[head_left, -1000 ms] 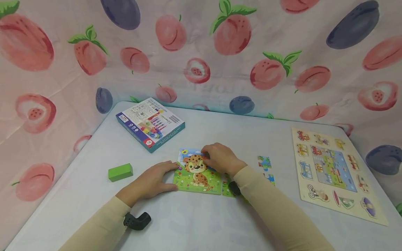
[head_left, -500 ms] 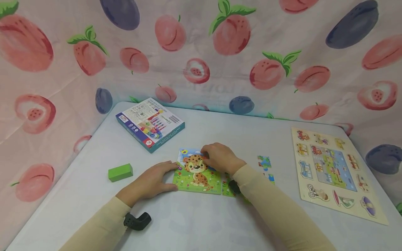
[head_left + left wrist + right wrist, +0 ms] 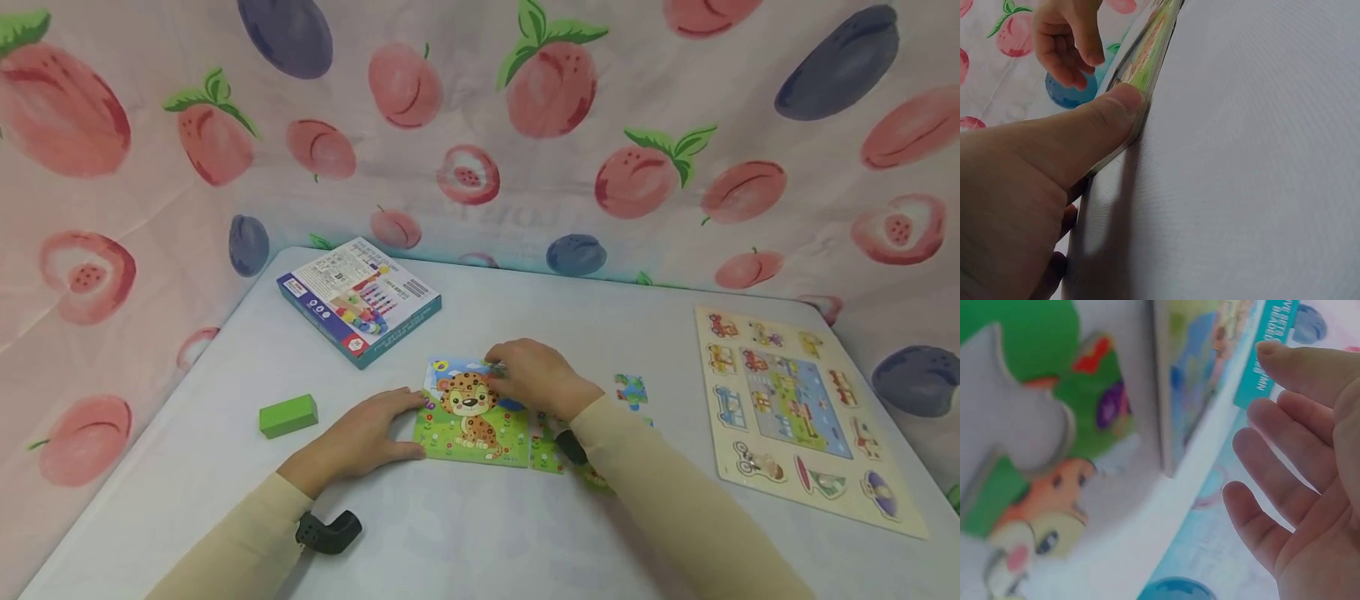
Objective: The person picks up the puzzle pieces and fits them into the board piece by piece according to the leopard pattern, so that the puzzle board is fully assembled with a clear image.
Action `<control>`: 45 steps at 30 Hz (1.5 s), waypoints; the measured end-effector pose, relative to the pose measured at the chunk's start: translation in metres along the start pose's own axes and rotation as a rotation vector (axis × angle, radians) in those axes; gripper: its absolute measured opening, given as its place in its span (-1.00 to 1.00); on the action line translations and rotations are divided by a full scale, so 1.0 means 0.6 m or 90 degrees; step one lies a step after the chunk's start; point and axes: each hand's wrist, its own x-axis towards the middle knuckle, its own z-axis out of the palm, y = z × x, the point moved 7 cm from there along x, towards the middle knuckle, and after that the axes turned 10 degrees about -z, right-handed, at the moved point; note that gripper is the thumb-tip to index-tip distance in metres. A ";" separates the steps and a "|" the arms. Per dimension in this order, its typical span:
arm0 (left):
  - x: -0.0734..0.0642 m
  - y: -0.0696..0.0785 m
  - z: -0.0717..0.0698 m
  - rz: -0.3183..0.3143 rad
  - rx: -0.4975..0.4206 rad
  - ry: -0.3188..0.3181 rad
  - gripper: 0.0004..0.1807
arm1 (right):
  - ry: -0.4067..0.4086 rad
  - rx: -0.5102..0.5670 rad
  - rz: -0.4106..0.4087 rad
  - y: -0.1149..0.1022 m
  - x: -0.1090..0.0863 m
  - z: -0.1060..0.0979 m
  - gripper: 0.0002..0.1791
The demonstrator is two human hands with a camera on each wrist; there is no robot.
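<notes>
A leopard jigsaw puzzle (image 3: 468, 429) lies flat on the table. My left hand (image 3: 360, 433) rests against its left edge, thumb near the front corner. In the left wrist view, the thumb (image 3: 1094, 125) lies along the board's edge; the other fingers are mostly hidden. My right hand (image 3: 540, 379) is over the puzzle's upper right corner, covering part of it. Its fingers are relaxed and spread in the right wrist view, with nothing between them. Loose puzzle pieces (image 3: 1029, 506) lie beside the board, partly under the right forearm.
Behind the puzzle is a flat cardboard box (image 3: 360, 304). To the left sits a green block (image 3: 288, 416). A wooden puzzle board with vehicle pictures (image 3: 806, 412) lies at the right. One blue-green puzzle piece (image 3: 632, 392) is beyond the right forearm. A peach-print cloth (image 3: 465, 100) stands behind the table.
My right hand has shifted slightly to the right at the puzzle's upper right corner. The left hand stays at the left edge.
</notes>
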 end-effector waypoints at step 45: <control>0.001 -0.001 0.001 -0.007 0.003 -0.005 -0.23 | 0.077 0.031 0.083 0.145 -0.183 -0.046 -0.45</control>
